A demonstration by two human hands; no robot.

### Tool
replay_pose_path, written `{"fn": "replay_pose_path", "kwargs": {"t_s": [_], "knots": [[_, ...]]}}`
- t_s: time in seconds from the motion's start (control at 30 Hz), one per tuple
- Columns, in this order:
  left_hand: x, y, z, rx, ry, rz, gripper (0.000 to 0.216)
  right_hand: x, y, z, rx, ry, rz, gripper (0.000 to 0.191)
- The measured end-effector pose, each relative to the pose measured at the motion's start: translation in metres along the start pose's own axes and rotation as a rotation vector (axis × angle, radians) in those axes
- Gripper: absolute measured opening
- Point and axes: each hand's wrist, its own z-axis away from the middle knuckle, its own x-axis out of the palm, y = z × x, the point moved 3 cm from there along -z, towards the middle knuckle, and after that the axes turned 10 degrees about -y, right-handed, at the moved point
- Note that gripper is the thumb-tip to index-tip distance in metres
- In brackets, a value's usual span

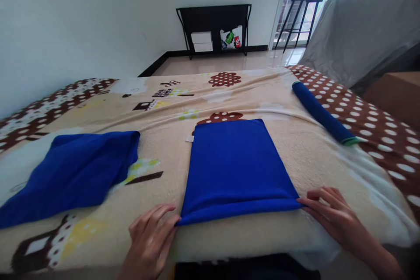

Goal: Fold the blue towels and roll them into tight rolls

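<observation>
A blue cloth (236, 162) lies flat in front of me, its near edge turned over into a narrow fold. My left hand (151, 237) pinches the near left corner of that fold. At the near right corner, my right hand (331, 210) grips the fold between thumb and fingers. A small white tag sticks out from the cloth's far left side. Off to the left rests a second blue cloth (78, 175), loosely spread and creased. A rolled blue cloth (323, 111) with green-edged ends lies at the right.
Everything lies on a beige patterned blanket (177, 140) with brown polka-dot borders. Beyond it stands a black rack (215, 19) holding white boxes and a printed bag. A stool (300, 19) is by the window, near a sheet-covered object (370, 22). A cardboard box (398, 96) is at right.
</observation>
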Motion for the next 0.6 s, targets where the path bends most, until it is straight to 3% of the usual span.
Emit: {"fn": "replay_pose_path", "kwargs": {"t_s": [0.13,0.23,0.3,0.37,0.43,0.5,0.6], "knots": [[-0.008,0.004,0.002,0.016,-0.125,0.060,0.028,-0.004,-0.006,0.004,0.032,-0.142,-0.050,0.025],[0.001,0.006,-0.006,-0.078,-0.193,0.055,0.015,0.004,-0.010,-0.005,0.118,-0.166,-0.022,0.021],[0.010,0.012,-0.016,-0.184,-0.147,-0.024,0.015,0.011,-0.017,-0.014,0.238,-0.026,0.088,0.021],[0.017,0.026,-0.028,-0.290,-0.024,-0.149,0.018,0.020,-0.034,-0.024,0.348,0.178,0.221,0.021],[0.022,0.051,-0.043,-0.326,0.099,-0.187,0.024,0.033,-0.063,-0.037,0.322,0.299,0.260,0.021],[0.029,0.080,-0.058,-0.232,0.156,-0.076,0.024,0.045,-0.094,-0.052,0.164,0.285,0.178,0.026],[0.038,0.107,-0.069,0.076,0.123,0.122,0.031,0.052,-0.115,-0.066,-0.061,0.140,0.048,0.038]]}}
